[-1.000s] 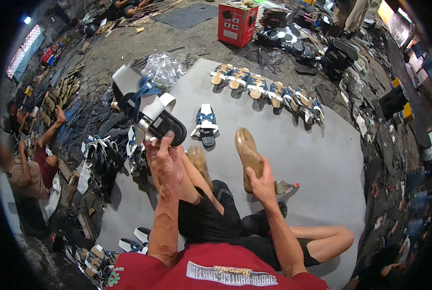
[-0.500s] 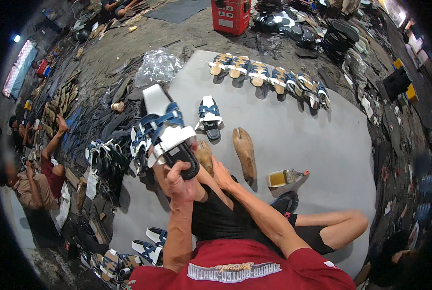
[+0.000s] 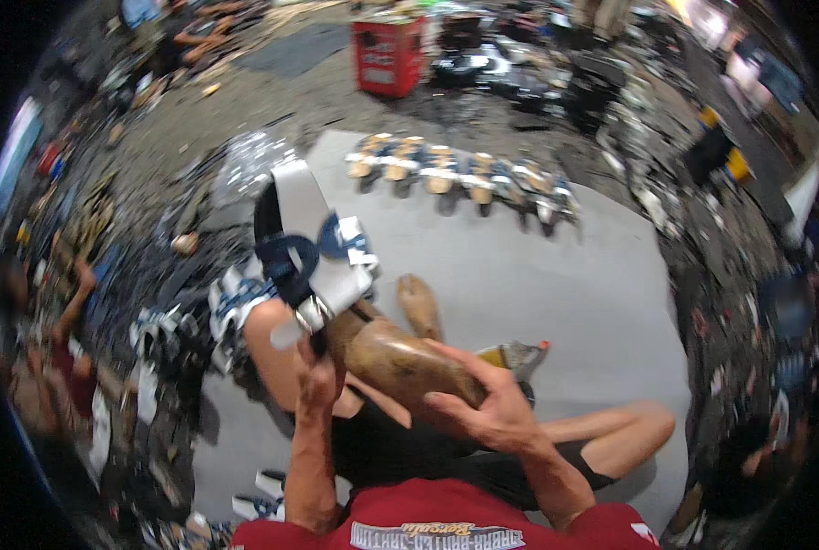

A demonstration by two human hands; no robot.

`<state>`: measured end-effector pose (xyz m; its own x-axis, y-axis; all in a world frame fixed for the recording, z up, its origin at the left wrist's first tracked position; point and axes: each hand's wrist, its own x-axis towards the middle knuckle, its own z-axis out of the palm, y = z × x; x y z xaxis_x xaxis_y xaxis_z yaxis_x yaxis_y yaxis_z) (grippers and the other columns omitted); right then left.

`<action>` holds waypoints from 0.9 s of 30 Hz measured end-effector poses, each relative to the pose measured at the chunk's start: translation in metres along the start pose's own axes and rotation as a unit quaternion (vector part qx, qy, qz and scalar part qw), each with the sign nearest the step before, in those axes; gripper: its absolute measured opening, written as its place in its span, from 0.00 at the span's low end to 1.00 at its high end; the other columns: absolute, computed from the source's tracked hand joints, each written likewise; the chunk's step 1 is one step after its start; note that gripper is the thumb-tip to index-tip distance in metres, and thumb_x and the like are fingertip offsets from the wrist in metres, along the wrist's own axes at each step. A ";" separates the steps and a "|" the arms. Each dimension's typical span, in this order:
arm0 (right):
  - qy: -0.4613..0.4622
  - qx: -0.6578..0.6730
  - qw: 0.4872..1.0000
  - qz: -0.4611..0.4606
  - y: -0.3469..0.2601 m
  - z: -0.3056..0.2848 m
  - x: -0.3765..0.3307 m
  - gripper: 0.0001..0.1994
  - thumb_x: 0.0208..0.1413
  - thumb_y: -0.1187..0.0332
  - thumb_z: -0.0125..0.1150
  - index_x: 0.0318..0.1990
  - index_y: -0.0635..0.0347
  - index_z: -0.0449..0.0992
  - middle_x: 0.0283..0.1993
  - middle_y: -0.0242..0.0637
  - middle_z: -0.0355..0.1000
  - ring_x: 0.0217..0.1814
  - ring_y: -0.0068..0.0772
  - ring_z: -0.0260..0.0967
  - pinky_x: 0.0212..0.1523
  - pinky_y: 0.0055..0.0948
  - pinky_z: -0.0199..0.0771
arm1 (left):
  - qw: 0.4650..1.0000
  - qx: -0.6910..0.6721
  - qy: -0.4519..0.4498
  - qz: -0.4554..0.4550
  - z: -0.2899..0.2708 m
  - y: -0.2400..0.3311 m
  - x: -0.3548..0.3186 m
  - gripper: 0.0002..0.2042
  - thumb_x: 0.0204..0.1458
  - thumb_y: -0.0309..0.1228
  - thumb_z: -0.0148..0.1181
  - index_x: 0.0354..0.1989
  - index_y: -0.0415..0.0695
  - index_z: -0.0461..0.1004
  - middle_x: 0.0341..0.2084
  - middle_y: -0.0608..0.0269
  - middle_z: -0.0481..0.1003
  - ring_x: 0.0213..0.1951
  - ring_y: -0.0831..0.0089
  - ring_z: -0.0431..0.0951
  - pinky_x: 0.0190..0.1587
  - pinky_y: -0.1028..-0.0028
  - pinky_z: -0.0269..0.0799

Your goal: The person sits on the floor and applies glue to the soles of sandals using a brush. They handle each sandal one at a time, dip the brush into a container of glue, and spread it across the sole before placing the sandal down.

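My left hand (image 3: 316,378) grips a white and dark blue sandal (image 3: 325,266) by its lower end, with the sole tilted up and a metal buckle near my fingers. My right hand (image 3: 496,412) is closed round the thick end of a brown wooden shoe last (image 3: 405,362). Its other end lies against or just beside the sandal's buckle end; blur hides whether they touch. A second wooden last (image 3: 418,307) rests on the grey mat (image 3: 519,266) beyond. Near my right fingers lies a small clear and yellow thing with a red tip (image 3: 524,356).
A row of blue and white sandals (image 3: 441,170) lines the mat's far edge. More sandals (image 3: 230,302) are piled at the left. Scraps cover the floor around. A red square tin (image 3: 388,57) stands far ahead. Another person (image 3: 61,367) sits at the left.
My right hand has picked up a wooden last from beside my leg and brought it to the sandal. The sandal has turned in my left hand. The whole view has shifted.
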<state>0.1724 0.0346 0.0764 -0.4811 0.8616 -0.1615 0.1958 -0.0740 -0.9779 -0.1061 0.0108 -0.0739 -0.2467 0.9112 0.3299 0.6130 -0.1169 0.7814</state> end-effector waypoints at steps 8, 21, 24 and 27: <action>0.078 0.167 0.979 -0.085 0.033 0.016 -0.002 0.35 0.64 0.62 0.71 0.75 0.62 0.64 0.71 0.42 0.68 0.73 0.33 0.65 0.74 0.34 0.61 | 0.826 -0.482 -0.256 -0.139 -0.014 0.073 -0.027 0.41 0.54 0.15 0.63 0.77 0.42 0.52 0.66 0.51 0.69 0.67 0.62 0.70 0.72 0.62 0.61; 0.176 0.041 0.982 -0.049 0.050 0.086 0.034 0.32 0.58 0.61 0.73 0.68 0.62 0.70 0.54 0.50 0.74 0.56 0.43 0.76 0.59 0.38 0.76 | 0.831 -0.520 0.032 -0.194 0.013 0.074 0.000 0.27 0.67 0.46 0.44 0.63 0.35 0.70 0.57 0.50 0.76 0.57 0.65 0.79 0.61 0.66 0.75; 0.125 0.033 0.983 -0.130 0.045 0.088 0.049 0.36 0.58 0.65 0.70 0.72 0.61 0.63 0.61 0.53 0.73 0.64 0.49 0.74 0.68 0.41 0.71 | 0.832 -0.512 0.074 -0.200 0.013 0.054 -0.009 0.26 0.68 0.46 0.44 0.61 0.37 0.71 0.53 0.53 0.77 0.55 0.66 0.78 0.60 0.65 0.74; 0.035 0.035 0.991 -0.122 0.032 0.082 0.063 0.33 0.56 0.68 0.68 0.71 0.59 0.66 0.67 0.54 0.71 0.70 0.50 0.71 0.71 0.42 0.68 | 0.867 -0.454 0.084 -0.187 0.010 0.041 -0.011 0.28 0.69 0.50 0.45 0.62 0.35 0.70 0.54 0.55 0.77 0.55 0.63 0.78 0.61 0.62 0.73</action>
<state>0.0784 0.0452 0.0240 -0.4451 0.8911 0.0886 0.0190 0.1083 -0.9939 -0.0707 -0.0005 -0.0504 -0.4540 0.8907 -0.0241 -0.3587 -0.1580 0.9200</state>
